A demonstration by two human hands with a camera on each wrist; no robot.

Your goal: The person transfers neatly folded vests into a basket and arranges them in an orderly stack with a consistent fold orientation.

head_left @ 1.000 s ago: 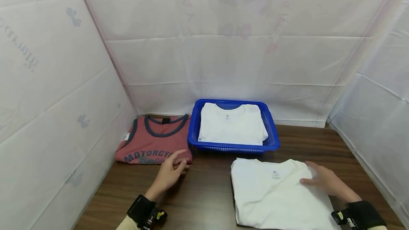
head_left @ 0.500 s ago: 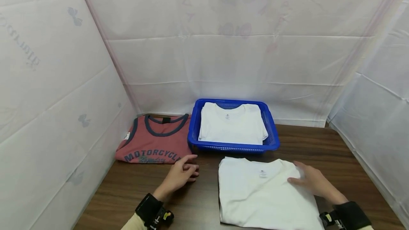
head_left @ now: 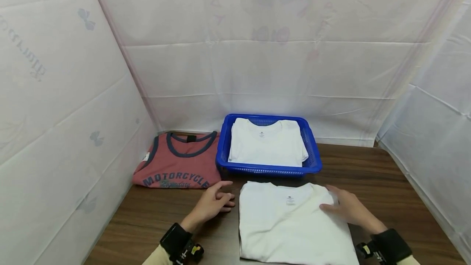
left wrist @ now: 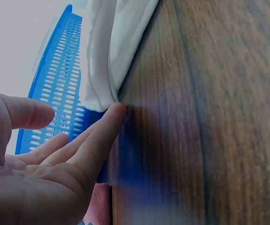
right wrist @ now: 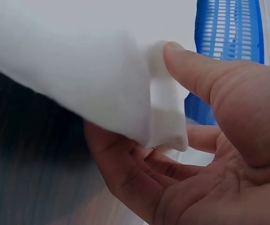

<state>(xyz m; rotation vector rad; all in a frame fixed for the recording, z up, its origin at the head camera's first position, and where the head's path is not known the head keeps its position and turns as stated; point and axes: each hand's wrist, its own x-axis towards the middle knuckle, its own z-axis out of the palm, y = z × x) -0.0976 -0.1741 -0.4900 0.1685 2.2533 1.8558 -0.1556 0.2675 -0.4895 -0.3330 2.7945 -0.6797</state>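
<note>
OK, nearest first: black wrist straps [head_left: 176, 241] on both arms, btm of frame. My R hand [head_left: 347, 205], lower right, is clamped on the white tee [head_left: 290, 232]: thumb on top, fingers tucked under the edge per the R wrist view. My L hand [head_left: 211, 205], lower mid-left, holds nothing; fingers apart, pointing at the tee's left side. In the L wrist view one fingertip is right at the cloth edge, can't tell if touching.

The tee itself lies folded at lower centre-right, neckline toward top of frame. Vs a sec ago it's slid left over the brown table [head_left: 147, 216] along w/ my R hand, & my L hand's come a bit right, so the gap btwn L fingers & cloth is nearly gone. Means, I'd say, the tee's within reach of both hands now, & better lined up w/ what's behind it.

Just beyond, a strip of table btwn: blue basket [head_left: 274, 170], mid-frame, w/ a 2nd white tee [head_left: 266, 146] folded inside. Red tee [head_left: 180, 158], folded, mid-left, right beside the basket. Farthest: white sheeting [head_left: 276, 72], top of frame.
</note>
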